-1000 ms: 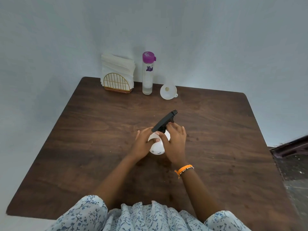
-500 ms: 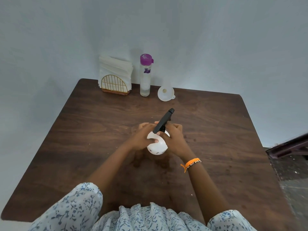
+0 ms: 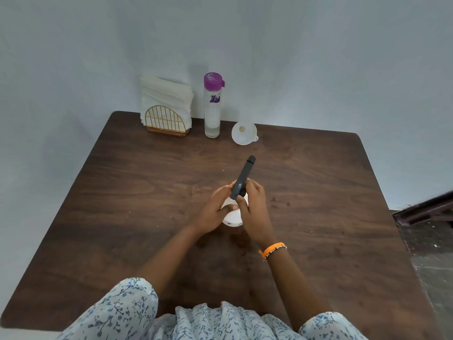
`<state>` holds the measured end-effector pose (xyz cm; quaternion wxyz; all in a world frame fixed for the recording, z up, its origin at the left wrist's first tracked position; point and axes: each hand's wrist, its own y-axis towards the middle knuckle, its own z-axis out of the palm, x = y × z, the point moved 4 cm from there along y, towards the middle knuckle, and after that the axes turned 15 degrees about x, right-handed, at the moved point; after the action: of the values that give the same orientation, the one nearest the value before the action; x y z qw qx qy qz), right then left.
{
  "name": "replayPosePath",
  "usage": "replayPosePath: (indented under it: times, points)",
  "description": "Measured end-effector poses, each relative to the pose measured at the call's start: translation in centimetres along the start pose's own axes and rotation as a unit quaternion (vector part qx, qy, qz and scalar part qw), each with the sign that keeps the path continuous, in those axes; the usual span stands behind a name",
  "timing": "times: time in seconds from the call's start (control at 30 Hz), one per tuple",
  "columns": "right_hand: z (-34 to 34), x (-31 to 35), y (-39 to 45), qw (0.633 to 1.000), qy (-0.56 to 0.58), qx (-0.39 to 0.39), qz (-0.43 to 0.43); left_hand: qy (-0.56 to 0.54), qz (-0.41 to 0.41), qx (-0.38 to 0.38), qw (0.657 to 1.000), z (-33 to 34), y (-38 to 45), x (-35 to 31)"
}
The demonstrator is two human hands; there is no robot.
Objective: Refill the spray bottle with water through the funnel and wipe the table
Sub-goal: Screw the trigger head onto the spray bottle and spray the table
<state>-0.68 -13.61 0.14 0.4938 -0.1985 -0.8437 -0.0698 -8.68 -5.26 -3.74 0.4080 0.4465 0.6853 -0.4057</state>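
Garment: a white cloth (image 3: 203, 325) printed with small blue flowers and sprigs, gathered in soft folds across the near edge.
Sleeves: short and loose, of the same floral print; left sleeve (image 3: 120, 310), right sleeve (image 3: 328, 327); both ended above the elbow.
Forearms: bare from the sleeve hems to the wrists.
Right wrist: a flat orange band (image 3: 270, 249), and just beside it a thin beaded bracelet (image 3: 278, 249) of pale and dark beads.
Left wrist: bare.
Left hand (image 3: 213, 212): showed no ring.
Right hand (image 3: 255, 212): showed no ring.
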Motion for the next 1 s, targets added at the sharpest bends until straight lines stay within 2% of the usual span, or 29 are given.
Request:
replayPosePath:
  times: [0.23, 0.43, 0.5, 0.57, 0.7, 0.8, 0.9, 1.0]
  points:
    - [1.0, 0.2, -0.4, 0.994, -0.045, -0.102, 0.011, -0.005, 0.026, -0.086, 0.996, 1.2, 0.1, 0.8]
    - [1.2, 0.0, -0.1, 0.989, -0.076, -0.121, 0.046, -0.018, 0.037, -0.164, 0.986, 2.0, 0.0, -0.1]
    - [1.2, 0.1, -0.2, 0.988, -0.08, -0.121, 0.052, -0.015, 0.033, -0.169, 0.985, 2.2, -0.1, -0.4]
    - [1.1, 0.1, -0.1, 0.99, -0.067, -0.112, 0.048, -0.003, 0.018, -0.154, 0.988, 1.9, -0.2, -0.6]
    - [0.1, -0.2, -0.1, 0.996, 0.073, -0.053, 0.029, 0.007, -0.007, -0.109, 0.994, 1.2, -0.8, -1.0]
    - [-0.5, 0.1, -1.3, 0.995, 0.093, -0.014, 0.018, -0.01, -0.034, -0.055, 0.998, 2.0, -2.0, -0.5]
    - [-0.1, 0.4, -2.2, 0.992, 0.126, 0.025, 0.003, -0.052, -0.083, -0.032, 0.995, 2.3, -3.7, -0.1]
    - [-0.2, 1.2, -2.5, 0.979, 0.197, 0.052, -0.013, -0.054, -0.078, 0.022, 0.995, 2.3, -5.1, -0.3]
